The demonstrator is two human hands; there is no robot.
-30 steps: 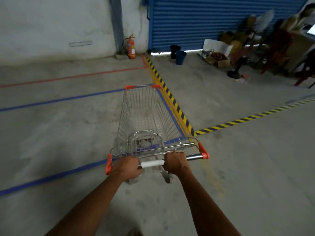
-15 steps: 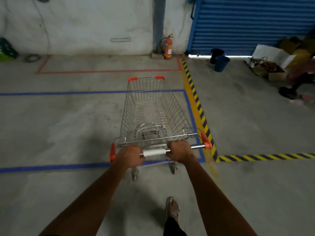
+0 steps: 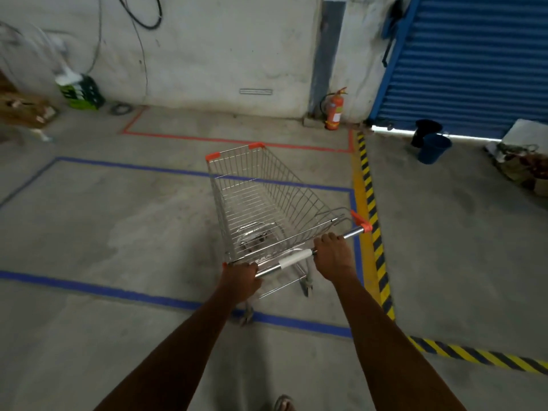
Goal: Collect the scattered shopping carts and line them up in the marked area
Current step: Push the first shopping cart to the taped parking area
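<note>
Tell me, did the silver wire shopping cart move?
Yes. The silver wire shopping cart rolled forward over the near blue floor line into the marked box, its front swinging left.

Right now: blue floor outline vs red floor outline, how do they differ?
The blue outline is nearer and encloses a larger area; the red outline lies beyond it, against the wall, and is smaller. The shopping cart, gripped by the left hand and right hand, stands mostly inside the blue one; none of it sits in the red. Both are thin line rectangles ending near the yellow-black stripe.
</note>
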